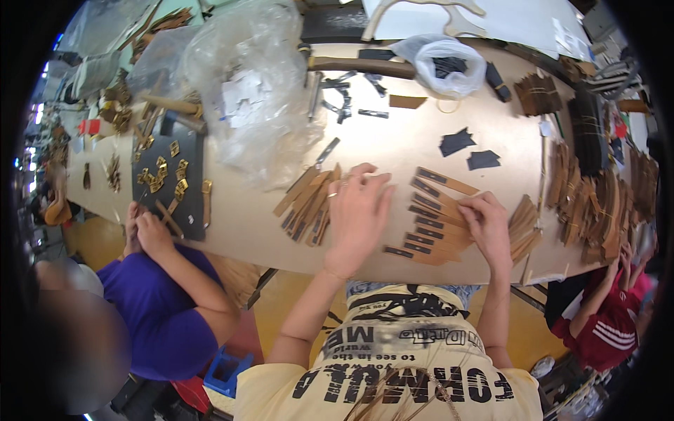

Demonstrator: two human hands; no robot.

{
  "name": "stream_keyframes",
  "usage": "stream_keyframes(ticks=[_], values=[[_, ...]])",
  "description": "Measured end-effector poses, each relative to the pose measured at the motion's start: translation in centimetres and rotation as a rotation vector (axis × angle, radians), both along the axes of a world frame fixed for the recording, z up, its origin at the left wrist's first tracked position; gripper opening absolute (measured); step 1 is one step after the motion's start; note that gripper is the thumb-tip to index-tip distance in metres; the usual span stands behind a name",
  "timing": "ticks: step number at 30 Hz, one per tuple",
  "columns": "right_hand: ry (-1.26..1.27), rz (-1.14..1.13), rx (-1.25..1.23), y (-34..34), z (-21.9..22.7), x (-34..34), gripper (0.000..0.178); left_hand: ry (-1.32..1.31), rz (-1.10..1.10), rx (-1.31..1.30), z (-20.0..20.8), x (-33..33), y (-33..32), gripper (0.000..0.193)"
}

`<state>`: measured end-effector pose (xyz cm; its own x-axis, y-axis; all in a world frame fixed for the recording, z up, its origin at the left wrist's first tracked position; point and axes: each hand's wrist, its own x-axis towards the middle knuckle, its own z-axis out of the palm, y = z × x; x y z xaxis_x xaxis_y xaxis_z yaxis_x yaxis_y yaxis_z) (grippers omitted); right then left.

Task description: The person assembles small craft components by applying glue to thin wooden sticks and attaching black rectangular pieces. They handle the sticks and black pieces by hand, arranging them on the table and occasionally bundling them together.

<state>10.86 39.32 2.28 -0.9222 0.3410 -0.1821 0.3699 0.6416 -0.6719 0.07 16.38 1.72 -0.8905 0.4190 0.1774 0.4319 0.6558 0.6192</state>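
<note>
Mid-frame, left hand point(358, 214) lies flat, grip apart, beside strips point(430, 221); right hand point(486, 223) presses them, fingers spread.

Strips point(430, 224): tan-brown with dark patches; counter point(393, 140): pale beige; mat point(168, 182): black, carrying gold clips point(163, 175); bag point(444, 64): translucent white.

bare worktop point(421, 133) ahead of me is open; strip pile point(307, 203) blocks left, stacked strips point(583, 203) crowd right, plastic bag point(246, 84) beyond.
</note>
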Motion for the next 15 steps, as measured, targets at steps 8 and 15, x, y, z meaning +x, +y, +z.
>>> stream_keyframes(ticks=[8, 15], values=[[0.003, 0.021, 0.18, 0.0, 1.1, -0.7, 0.018, -0.053, 0.322, -0.24, -1.0, -1.3, -11.2, 0.021], [0.056, 0.104, 0.248, -1.3, 2.4, -2.1, 0.023, 0.012, 0.248, -0.249, -2.7, -1.3, -12.6, 0.023]])
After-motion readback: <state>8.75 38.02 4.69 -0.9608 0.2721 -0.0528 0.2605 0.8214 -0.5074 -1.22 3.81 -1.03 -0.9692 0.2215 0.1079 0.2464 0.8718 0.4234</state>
